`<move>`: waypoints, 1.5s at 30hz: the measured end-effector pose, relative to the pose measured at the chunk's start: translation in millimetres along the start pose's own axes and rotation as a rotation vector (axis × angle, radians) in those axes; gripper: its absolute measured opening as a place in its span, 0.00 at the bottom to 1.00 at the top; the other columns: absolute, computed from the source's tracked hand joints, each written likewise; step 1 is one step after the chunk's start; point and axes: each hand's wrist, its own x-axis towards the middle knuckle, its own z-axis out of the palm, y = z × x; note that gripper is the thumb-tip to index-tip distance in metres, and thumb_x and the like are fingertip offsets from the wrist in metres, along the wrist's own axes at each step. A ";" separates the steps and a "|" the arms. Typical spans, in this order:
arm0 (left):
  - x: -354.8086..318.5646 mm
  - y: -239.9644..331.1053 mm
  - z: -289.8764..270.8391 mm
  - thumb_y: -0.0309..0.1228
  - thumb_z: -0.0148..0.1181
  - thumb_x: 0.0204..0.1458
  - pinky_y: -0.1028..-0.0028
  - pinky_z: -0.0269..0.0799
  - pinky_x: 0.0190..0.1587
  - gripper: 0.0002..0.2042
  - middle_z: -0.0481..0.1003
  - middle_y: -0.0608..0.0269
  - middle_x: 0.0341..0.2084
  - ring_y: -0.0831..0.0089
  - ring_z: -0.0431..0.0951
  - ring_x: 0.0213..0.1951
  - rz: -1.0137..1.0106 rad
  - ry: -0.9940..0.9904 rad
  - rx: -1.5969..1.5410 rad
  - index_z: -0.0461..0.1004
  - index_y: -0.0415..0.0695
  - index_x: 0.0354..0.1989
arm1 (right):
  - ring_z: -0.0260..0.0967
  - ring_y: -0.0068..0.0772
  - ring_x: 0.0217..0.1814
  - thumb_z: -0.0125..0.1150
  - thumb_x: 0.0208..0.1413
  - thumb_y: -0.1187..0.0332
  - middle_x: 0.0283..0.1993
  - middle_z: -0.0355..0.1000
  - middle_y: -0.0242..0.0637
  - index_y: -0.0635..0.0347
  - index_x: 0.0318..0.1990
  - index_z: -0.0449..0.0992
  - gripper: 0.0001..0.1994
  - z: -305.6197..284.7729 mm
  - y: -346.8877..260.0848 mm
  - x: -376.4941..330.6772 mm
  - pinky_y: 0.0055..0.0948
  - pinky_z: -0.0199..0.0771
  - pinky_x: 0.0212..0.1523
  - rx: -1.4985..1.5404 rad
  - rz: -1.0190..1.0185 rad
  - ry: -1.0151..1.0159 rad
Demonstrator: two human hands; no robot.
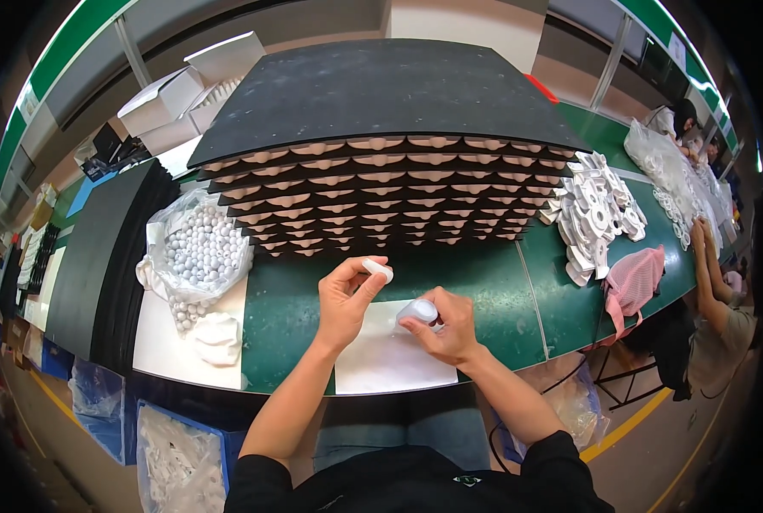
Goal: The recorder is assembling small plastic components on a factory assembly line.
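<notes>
**Small white parts held over the green bench**

A small white capsule point(379, 270) is pinched in the left hand point(345, 301) grip; a rounded white piece point(419, 311) is clamped by the right hand point(448, 327), above a white sheet point(381, 363). At 12 o'clock a stack of black foam trays point(381, 154) is seen; at 10 o'clock, a clear bag of white balls point(200, 250).

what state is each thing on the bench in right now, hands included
left hand: raised, pinching a small white piece at its fingertips
right hand: closed around a white rounded part over the white sheet
bag of white balls: open, full
stack of black trays: piled high, loaded
pile of white parts: loose heap
pink bag: lying at the bench edge
</notes>
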 end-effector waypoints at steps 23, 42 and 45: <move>-0.1 4.7 4.8 0.28 0.57 0.49 0.82 0.65 0.36 0.09 0.75 0.62 0.32 0.82 0.71 0.33 -0.045 0.008 0.037 0.72 0.37 0.38 | 0.59 0.19 0.14 0.67 0.41 0.65 0.15 0.65 0.29 0.60 0.22 0.67 0.13 -0.2 0.7 -2.8 0.20 0.57 0.15 0.097 0.106 0.089; -0.3 -16.9 -11.7 0.32 0.54 0.52 0.77 0.70 0.34 0.07 0.73 0.64 0.30 0.76 0.73 0.32 -0.276 0.049 -0.437 0.70 0.42 0.35 | 0.63 0.17 0.26 0.50 0.55 0.63 0.28 0.70 0.35 0.59 0.36 0.65 0.09 -11.8 14.4 -4.1 0.15 0.60 0.26 0.696 0.490 0.234; -0.4 -13.6 -7.2 0.29 0.54 0.52 0.78 0.68 0.34 0.05 0.73 0.63 0.30 0.76 0.72 0.32 -0.262 0.024 -0.419 0.70 0.40 0.34 | 0.63 0.17 0.27 0.51 0.55 0.64 0.29 0.70 0.35 0.60 0.36 0.65 0.09 -8.9 11.7 -4.7 0.16 0.61 0.26 0.685 0.466 0.223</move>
